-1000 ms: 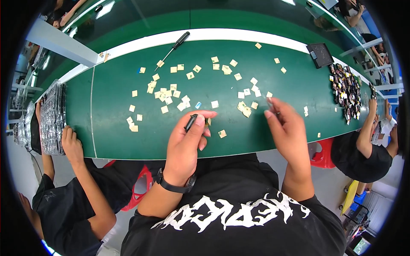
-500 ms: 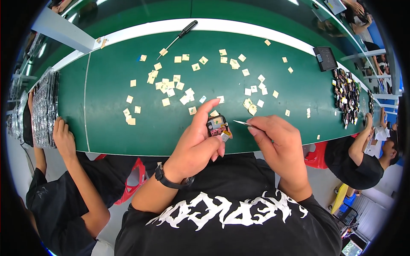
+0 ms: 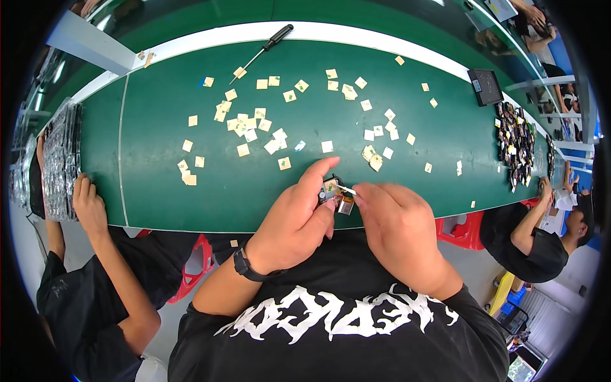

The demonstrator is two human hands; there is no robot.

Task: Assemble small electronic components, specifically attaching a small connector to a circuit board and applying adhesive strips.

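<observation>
My left hand (image 3: 289, 223) is closed around a small black device housing (image 3: 323, 198) with its inside facing up. A cream square with a green mark (image 3: 330, 187) lies in the housing. At its near right side hangs a small silver battery-like block (image 3: 345, 204) with a yellow-brown end. My right hand (image 3: 401, 219) pinches pale, pointed tweezers (image 3: 344, 189), angled left so the tip reaches over the housing. Fingers hide most of the tweezers and part of the housing. Beyond my hands, several cream square stickers (image 3: 327, 147) lie scattered on the green tabletop (image 3: 280, 197).
A black-handled screwdriver (image 3: 278, 36) lies at the far edge. On the right are a black tray (image 3: 485, 87) and a pile of small dark parts (image 3: 517, 146). Stacked clear plastic trays (image 3: 62, 162) stand at the left, beside a co-worker's hand (image 3: 89, 205). Another person (image 3: 534, 232) sits at the right.
My right hand has moved left, bringing the tweezers' tip from beside the housing to over it. The housing has shifted slightly right, and the silver block now hangs farther right.
</observation>
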